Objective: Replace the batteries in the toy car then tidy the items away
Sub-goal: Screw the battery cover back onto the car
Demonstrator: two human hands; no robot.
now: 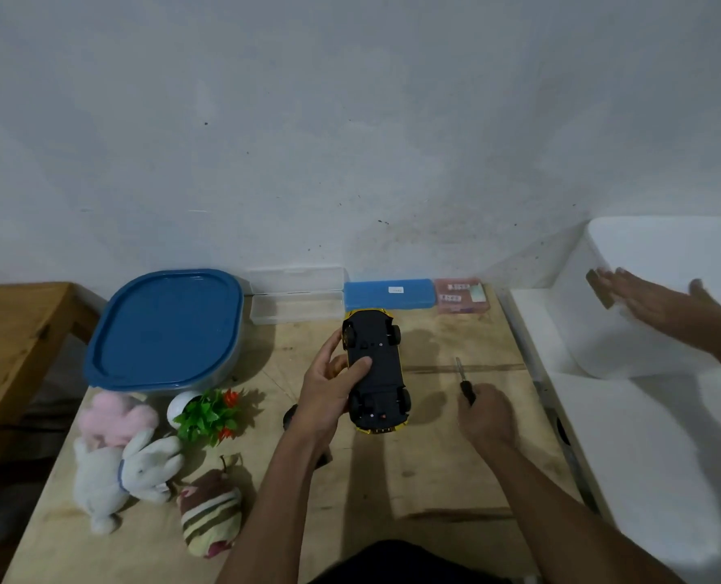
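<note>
The yellow toy car [377, 368] lies upside down on the wooden table [434, 478], its black underside facing up. My left hand [329, 385] grips the car's left side, thumb pressed on the underside. To the right of the car, my right hand [487, 415] is closed around the black handle of a screwdriver [462, 373]. Its metal shaft points away from me, apart from the car. A pink pack [459, 296] lies against the wall behind the car; what it holds is too small to tell.
A blue-lidded container [164, 330], two clear plastic boxes [295, 307] and a blue case [388, 293] line the back. Plush toys [126, 461], a small fake plant [211, 410] and a striped plush [209, 512] sit at left. Another person's hand [653, 303] rests on a white bin [645, 351] at right.
</note>
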